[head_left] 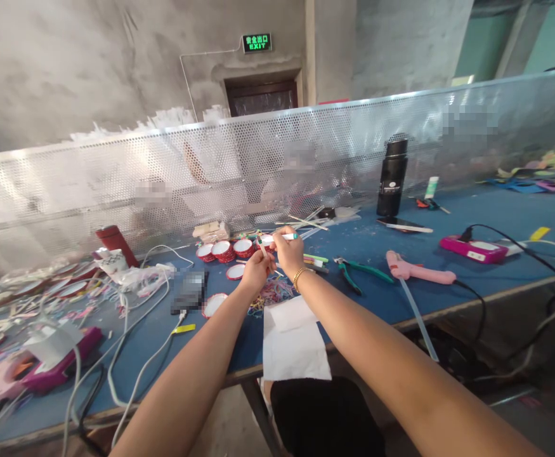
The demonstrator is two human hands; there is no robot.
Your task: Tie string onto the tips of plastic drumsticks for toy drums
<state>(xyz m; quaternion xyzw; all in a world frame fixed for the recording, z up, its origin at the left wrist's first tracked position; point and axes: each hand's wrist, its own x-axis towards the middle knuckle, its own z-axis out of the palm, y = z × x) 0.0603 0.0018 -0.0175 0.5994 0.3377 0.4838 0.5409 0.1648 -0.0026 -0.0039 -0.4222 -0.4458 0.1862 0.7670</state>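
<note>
Though small, both hands pinch thin stick (pixel 264 249): left hand (pixel 254 271), right hand (pixel 288 252).

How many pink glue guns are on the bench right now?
2: one glue gun lies right of the hands, beside green pliers; another sits at the far left edge. Clutter may hide more.

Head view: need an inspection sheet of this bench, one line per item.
Surface: blue worktable, white paper sheet overhanging front edge.
Job's things: thin stick held between both hands; red-rimmed round lids behind them.
Clutter: coloured rubber bands, green pliers, pink glue gun, black flask.
Grip: left hand and right hand both pinch the stick.
Cables: white cables left, black cable right.
Surroundings: perforated metal screen, exit sign.
</note>
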